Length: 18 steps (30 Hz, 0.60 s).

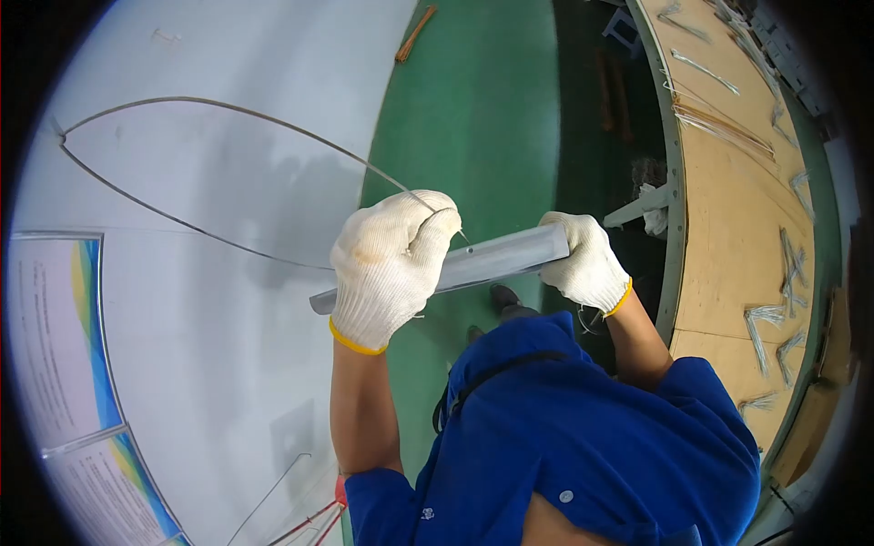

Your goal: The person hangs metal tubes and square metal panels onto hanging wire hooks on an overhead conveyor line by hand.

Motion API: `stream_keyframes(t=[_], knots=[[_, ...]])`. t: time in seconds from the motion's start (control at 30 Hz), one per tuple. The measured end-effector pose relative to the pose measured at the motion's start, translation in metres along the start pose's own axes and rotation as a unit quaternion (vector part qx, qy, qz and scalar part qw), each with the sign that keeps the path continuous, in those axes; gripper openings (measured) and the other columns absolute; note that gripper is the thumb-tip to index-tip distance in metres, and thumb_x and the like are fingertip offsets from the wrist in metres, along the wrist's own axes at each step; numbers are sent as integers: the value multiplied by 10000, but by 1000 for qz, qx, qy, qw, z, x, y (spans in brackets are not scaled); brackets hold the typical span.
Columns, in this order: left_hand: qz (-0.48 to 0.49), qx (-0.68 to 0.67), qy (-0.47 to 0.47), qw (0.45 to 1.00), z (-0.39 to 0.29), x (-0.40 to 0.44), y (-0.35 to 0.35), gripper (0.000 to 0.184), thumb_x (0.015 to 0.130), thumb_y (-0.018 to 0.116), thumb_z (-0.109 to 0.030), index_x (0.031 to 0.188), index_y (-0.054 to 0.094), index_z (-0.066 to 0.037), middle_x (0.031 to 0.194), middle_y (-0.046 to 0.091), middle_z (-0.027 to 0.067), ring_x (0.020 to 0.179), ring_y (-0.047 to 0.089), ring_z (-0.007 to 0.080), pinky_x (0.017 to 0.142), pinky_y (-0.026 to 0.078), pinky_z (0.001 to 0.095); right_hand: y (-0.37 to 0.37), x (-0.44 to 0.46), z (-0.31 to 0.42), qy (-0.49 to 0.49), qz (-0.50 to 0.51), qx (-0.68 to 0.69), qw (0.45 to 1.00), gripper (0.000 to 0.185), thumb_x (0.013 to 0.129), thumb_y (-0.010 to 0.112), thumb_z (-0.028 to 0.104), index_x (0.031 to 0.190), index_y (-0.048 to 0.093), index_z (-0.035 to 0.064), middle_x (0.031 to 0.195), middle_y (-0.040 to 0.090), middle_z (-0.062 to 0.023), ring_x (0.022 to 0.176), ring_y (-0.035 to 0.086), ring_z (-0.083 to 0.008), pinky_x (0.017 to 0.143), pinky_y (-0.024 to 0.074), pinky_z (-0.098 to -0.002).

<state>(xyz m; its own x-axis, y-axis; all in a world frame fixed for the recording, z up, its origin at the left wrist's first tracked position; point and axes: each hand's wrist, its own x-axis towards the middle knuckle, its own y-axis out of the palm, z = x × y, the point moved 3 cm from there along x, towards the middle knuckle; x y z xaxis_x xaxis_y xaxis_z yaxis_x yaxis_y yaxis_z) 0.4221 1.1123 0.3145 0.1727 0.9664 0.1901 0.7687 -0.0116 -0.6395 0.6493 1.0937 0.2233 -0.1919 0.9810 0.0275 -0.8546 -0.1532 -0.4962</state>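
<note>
My left hand [391, 259], in a white knit glove with a yellow cuff, is closed with thumb and fingers pinched on a thin wire [273, 119]. The wire forms a long loop that reaches left to a point on the white wall, and its tip ends just beside a small hole in a grey metal bar [496, 257]. This bar slopes across in front of me and passes behind my left glove, so I cannot see whether that palm grips it too. Around its right end my right hand [587, 264], gloved alike, is closed.
On the right runs a long workbench [719, 200] with several bundles of bent wire [765, 320]. Framed posters [59, 328] hang on the left wall. Red rods [314, 523] stand at lower left. A brown bundle [416, 35] lies on the green floor [464, 109].
</note>
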Motion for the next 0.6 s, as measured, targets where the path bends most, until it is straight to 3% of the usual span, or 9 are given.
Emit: stream_keyframes(t=[0.1, 0.2, 0.3, 0.57, 0.6], knots=[[-10, 2, 49, 999, 3, -2, -1, 88, 866, 684, -59, 861, 729, 16, 815, 723, 100, 624, 574, 113, 582, 464, 260, 4, 4, -1, 0, 8, 14, 1000, 233, 573, 668, 31, 785, 579, -2, 648, 561, -121, 594, 566, -232, 604, 495, -338], [-4, 1, 13, 1000, 3, -3, -4, 97, 872, 676, -60, 859, 725, 24, 817, 723, 101, 623, 582, 115, 582, 468, 264, 4, 8, 0, 17, 21, 20, 999, 227, 579, 662, 28, 786, 576, -5, 642, 551, -113, 596, 550, -196, 598, 490, -334], [-22, -9, 58, 998, 7, -2, -3, 110, 879, 666, -61, 856, 721, 31, 804, 717, 94, 627, 596, 121, 582, 472, 268, 6, 10, -2, 20, 25, 21, 999, 220, 584, 659, 24, 784, 572, -5, 637, 545, -108, 604, 537, -161, 594, 483, -325], [-27, -37, -3, 999, 11, 7, 3, 108, 883, 671, -64, 868, 712, 35, 826, 720, 92, 668, 643, 146, 610, 494, 283, 6, 22, -13, 28, 43, 22, 998, 220, 600, 682, 11, 799, 589, -1, 651, 573, -85, 651, 553, -123, 623, 490, -312], [-27, -39, -12, 999, 12, 7, 6, 109, 884, 673, -68, 867, 710, 33, 837, 723, 96, 676, 649, 154, 620, 499, 288, 7, 22, -16, 43, 44, 32, 998, 213, 618, 671, 24, 823, 614, 9, 698, 613, -118, 698, 606, -202, 658, 510, -337]])
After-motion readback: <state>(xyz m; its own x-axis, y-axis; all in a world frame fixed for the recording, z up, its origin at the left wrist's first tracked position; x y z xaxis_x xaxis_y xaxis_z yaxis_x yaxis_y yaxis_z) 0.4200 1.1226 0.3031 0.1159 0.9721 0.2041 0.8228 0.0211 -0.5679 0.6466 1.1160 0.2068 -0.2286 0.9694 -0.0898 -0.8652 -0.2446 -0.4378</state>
